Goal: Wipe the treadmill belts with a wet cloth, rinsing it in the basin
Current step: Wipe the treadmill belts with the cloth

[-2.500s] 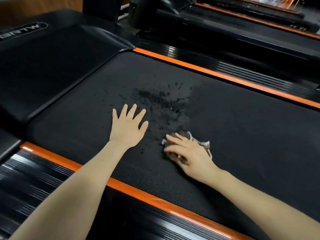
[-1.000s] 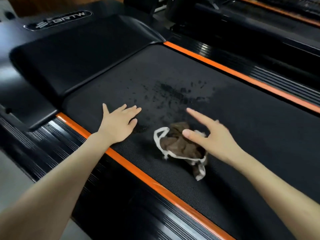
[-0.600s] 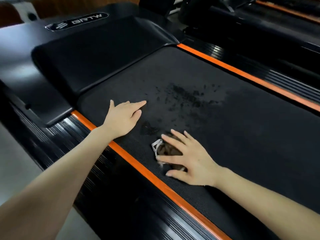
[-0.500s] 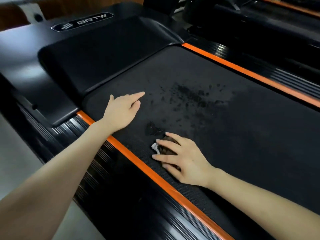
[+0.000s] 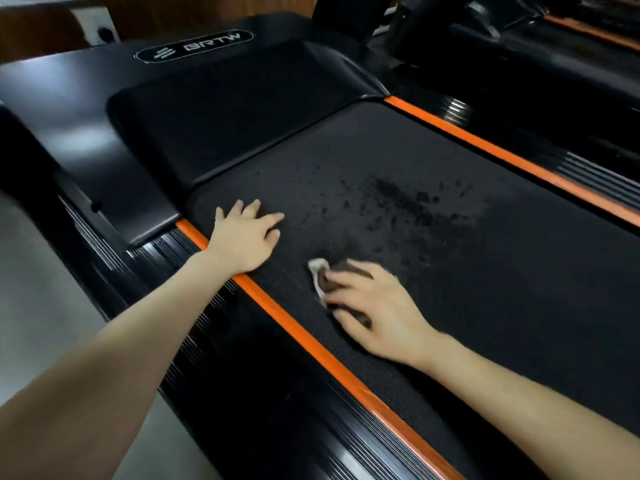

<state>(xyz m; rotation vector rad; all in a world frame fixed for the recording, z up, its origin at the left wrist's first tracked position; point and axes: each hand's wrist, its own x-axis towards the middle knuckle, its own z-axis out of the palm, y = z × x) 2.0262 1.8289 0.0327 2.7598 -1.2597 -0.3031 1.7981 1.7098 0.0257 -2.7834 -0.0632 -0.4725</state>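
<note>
Right hand (image 5: 375, 306) is pressed flat on bunched cloth (image 5: 323, 277), unchanged since 0.5 s ago; cloth axis indeterminate; left hand (image 5: 244, 237) is splayed on belt (image 5: 502, 289).

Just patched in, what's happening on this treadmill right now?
A person is wiping the treadmill belt. The right hand presses a brown cloth with a white edge flat against the belt, close to the near orange side strip. The left hand lies open on the belt beside it, holding nothing. Dark wet splotches show on the belt beyond the cloth. No basin is in view.
</note>
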